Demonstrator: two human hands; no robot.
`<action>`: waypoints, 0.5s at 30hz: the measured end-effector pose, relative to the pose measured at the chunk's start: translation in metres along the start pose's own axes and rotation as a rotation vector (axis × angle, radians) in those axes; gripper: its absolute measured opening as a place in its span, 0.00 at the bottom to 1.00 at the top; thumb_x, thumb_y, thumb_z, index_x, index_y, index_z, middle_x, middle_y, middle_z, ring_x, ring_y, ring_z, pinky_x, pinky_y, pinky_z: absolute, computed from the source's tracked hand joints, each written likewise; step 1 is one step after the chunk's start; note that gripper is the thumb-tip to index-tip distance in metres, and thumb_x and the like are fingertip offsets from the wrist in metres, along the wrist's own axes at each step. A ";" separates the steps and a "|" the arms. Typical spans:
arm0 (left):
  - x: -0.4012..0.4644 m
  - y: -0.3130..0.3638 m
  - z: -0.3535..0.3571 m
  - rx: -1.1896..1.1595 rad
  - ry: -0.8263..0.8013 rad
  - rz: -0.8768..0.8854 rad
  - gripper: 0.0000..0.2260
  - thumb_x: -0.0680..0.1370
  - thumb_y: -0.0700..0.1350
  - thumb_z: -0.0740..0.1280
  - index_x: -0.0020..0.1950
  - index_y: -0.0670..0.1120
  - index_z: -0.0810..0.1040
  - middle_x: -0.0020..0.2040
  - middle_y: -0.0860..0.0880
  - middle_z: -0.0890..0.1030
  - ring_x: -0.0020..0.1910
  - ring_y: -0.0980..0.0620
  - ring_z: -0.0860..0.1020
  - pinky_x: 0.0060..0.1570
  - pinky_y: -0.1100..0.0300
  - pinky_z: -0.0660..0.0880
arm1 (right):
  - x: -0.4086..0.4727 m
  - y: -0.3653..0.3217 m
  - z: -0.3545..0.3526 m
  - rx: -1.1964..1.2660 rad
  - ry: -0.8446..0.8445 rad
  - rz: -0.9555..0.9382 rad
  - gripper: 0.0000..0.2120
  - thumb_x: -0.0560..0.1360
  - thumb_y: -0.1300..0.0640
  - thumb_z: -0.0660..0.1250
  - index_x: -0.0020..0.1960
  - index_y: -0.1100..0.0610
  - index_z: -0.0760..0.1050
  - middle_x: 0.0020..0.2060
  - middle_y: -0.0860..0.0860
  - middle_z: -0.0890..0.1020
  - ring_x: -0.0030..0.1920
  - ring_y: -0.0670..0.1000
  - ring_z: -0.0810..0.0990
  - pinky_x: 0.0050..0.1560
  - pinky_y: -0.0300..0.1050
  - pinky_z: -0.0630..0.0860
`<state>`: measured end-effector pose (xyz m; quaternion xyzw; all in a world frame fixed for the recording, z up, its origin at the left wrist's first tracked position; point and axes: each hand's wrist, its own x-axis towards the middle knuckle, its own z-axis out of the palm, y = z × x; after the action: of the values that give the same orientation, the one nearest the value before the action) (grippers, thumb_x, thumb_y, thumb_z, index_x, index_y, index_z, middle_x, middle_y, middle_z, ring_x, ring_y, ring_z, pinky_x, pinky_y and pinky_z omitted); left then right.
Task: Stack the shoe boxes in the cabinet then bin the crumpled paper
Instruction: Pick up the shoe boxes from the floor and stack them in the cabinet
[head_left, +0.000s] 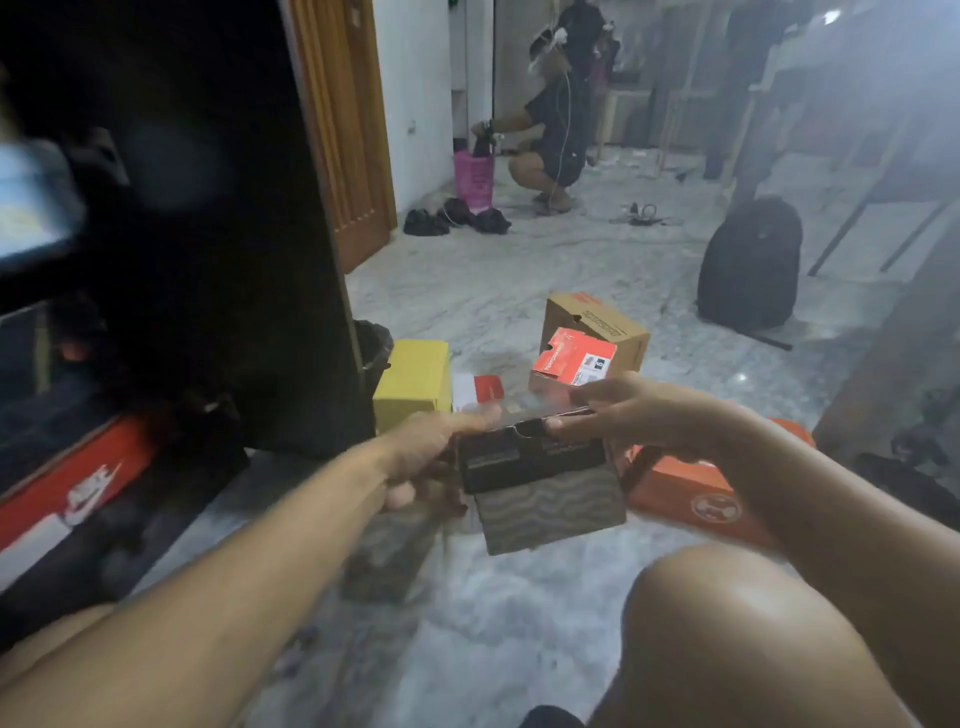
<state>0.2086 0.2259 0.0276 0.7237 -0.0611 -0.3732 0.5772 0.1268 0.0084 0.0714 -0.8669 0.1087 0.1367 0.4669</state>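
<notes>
Hands clamp a dark shoe box (540, 467) at centre frame: left hand (431, 447) on its left end, right hand (618, 410) on the lid. Stacking seems underway; next, carry it left into the cabinet (156, 234), other boxes (587, 343) waiting behind.

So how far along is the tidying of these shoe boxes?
Early to midway, by the look of it. One red and white box already lies in the dark cabinet. Both hands, left and right, hold a dark brown box. The yellow box, tan box and orange box remain on the floor. I can't spot any crumpled paper.
</notes>
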 end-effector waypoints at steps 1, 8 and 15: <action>-0.010 0.005 -0.013 -0.077 0.050 0.014 0.24 0.69 0.61 0.72 0.54 0.44 0.82 0.44 0.42 0.80 0.41 0.43 0.78 0.54 0.36 0.74 | -0.001 -0.016 0.003 -0.008 0.016 -0.036 0.24 0.66 0.44 0.77 0.58 0.53 0.79 0.54 0.55 0.82 0.46 0.55 0.84 0.42 0.60 0.83; -0.091 0.023 -0.086 -0.364 0.309 0.090 0.11 0.75 0.50 0.68 0.39 0.44 0.79 0.36 0.44 0.80 0.36 0.46 0.80 0.48 0.44 0.80 | -0.004 -0.116 0.021 -0.112 -0.115 -0.343 0.39 0.64 0.49 0.76 0.73 0.52 0.67 0.46 0.47 0.86 0.47 0.45 0.85 0.38 0.49 0.82; -0.173 0.045 -0.153 -0.348 0.556 0.252 0.02 0.74 0.42 0.69 0.43 0.44 0.79 0.36 0.47 0.81 0.33 0.49 0.80 0.40 0.51 0.79 | 0.011 -0.197 0.067 -0.122 -0.164 -0.658 0.40 0.67 0.53 0.77 0.75 0.51 0.64 0.54 0.50 0.85 0.48 0.55 0.85 0.42 0.59 0.83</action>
<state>0.1945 0.4218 0.1571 0.6751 0.0745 -0.0925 0.7281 0.1901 0.1703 0.1864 -0.8680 -0.2231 0.0541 0.4403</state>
